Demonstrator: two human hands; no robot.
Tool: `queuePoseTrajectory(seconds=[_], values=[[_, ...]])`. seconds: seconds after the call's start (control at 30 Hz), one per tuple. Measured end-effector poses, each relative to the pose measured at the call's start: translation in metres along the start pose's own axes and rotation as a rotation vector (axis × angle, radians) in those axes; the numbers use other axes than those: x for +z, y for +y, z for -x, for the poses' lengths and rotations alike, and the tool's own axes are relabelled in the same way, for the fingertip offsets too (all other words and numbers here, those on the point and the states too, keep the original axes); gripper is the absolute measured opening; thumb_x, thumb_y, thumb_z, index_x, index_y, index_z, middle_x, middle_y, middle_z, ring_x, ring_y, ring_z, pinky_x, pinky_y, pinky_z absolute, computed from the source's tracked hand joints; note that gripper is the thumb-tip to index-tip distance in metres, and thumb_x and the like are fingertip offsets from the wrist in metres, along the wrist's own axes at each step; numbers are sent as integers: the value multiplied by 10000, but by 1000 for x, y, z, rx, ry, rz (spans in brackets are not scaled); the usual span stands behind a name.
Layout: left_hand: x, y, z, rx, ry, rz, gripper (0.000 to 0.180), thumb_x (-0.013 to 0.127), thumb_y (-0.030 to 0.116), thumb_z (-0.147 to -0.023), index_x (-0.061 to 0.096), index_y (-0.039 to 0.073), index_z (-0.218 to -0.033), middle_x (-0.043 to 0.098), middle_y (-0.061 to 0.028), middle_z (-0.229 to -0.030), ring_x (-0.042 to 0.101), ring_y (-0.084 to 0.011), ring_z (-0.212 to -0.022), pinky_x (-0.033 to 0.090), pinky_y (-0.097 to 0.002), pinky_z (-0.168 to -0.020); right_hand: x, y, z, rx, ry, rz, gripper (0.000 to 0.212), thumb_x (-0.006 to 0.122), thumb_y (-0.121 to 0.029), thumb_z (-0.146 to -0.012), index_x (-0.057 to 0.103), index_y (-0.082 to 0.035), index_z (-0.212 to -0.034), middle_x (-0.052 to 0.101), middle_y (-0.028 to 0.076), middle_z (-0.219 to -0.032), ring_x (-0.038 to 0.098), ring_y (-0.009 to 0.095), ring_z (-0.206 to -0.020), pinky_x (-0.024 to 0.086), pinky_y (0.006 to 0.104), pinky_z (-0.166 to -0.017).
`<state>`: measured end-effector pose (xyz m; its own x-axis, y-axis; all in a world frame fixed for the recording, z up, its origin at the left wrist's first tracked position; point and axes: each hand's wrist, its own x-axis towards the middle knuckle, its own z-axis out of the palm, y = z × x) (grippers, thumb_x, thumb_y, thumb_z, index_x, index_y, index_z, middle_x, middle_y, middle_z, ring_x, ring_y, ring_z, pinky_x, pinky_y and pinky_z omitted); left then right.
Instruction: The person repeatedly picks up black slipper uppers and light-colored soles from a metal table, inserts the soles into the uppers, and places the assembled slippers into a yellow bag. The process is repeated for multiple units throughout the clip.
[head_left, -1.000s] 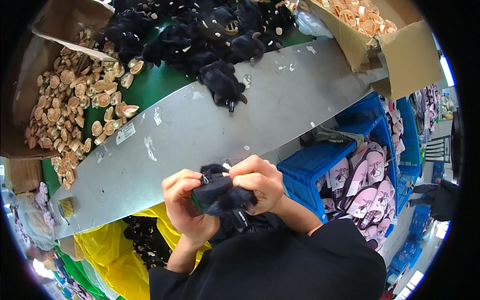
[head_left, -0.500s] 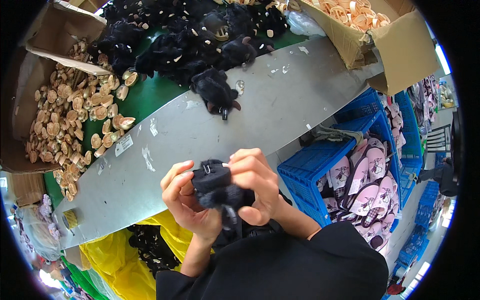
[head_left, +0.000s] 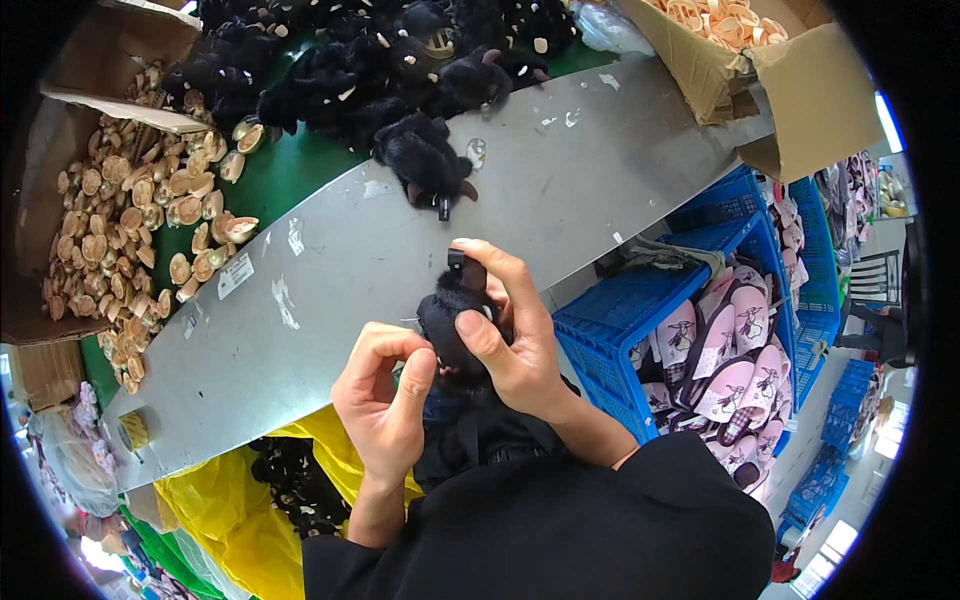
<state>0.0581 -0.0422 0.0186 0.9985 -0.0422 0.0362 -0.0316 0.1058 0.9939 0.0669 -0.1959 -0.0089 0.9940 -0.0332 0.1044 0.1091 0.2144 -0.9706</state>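
Observation:
A small black plush toy (head_left: 448, 318) is held over the near edge of the metal table. My right hand (head_left: 525, 345) grips it from the right, its thumb pressed on the fur and its fingers behind. A black clip or loop (head_left: 456, 260) sticks up at the toy's top beside a brown ear. My left hand (head_left: 385, 395) is at the toy's left side, thumb and forefinger pinched together. A thin light sliver shows by those fingertips, too small to name. Farther off, a similar black plush toy (head_left: 420, 155) lies on the table, its black clip toward me.
A heap of black plush pieces (head_left: 350, 85) covers the far green surface. Gold half-shells (head_left: 125, 220) spill from a cardboard box at left. Another carton (head_left: 820, 100) holds peach-coloured rings. Blue crates (head_left: 600, 340) with pink slippers (head_left: 725, 395) stand right. A yellow bag (head_left: 220, 520) hangs below the metal table (head_left: 350, 260).
The toy has been turned, so its clip now points up and away instead of down. My left hand has shifted from cupping the toy to a pinch at its side.

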Motion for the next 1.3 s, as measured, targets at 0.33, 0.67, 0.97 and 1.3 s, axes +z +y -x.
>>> queuePoseTrajectory(seconds=[0.33, 0.67, 0.97, 1.3], values=[[5, -8, 5, 107, 52, -83, 139, 691, 78, -978, 591, -13, -946, 553, -48, -935, 511, -88, -774, 418, -211, -690, 1, 0, 1, 140, -97, -125, 632, 619, -259, -1025, 311, -80, -1547, 591, 63, -1096, 552, 74, -916, 472, 229, -823], [8, -12, 10, 199, 169, -246, 176, 696, 125, -978, 580, 6, -920, 561, -59, -902, 503, -136, -774, 409, -248, -712, 3, -5, 3, 161, -231, -80, 813, 658, -135, -800, 269, 11, -1499, 483, 122, -1287, 516, 194, -1166, 434, 348, -1052], [1, -21, -7, 396, 88, -464, 268, 668, 73, -924, 610, -16, -1171, 598, -167, -1175, 570, -266, -1049, 450, -361, -938, 10, -8, 13, 400, -155, -275, 515, 542, -75, -856, 452, 25, -1353, 599, 43, -970, 574, 92, -789, 534, 250, -743], [-18, -8, -7, 360, -384, -341, 531, 672, 195, -758, 650, -46, -1230, 704, -200, -1182, 609, -398, -1156, 407, -503, -1076, -25, 36, 18, 438, -366, -94, 196, 477, -139, -997, 618, -23, -926, 605, 122, -1080, 539, 262, -1040, 422, 358, -996]])
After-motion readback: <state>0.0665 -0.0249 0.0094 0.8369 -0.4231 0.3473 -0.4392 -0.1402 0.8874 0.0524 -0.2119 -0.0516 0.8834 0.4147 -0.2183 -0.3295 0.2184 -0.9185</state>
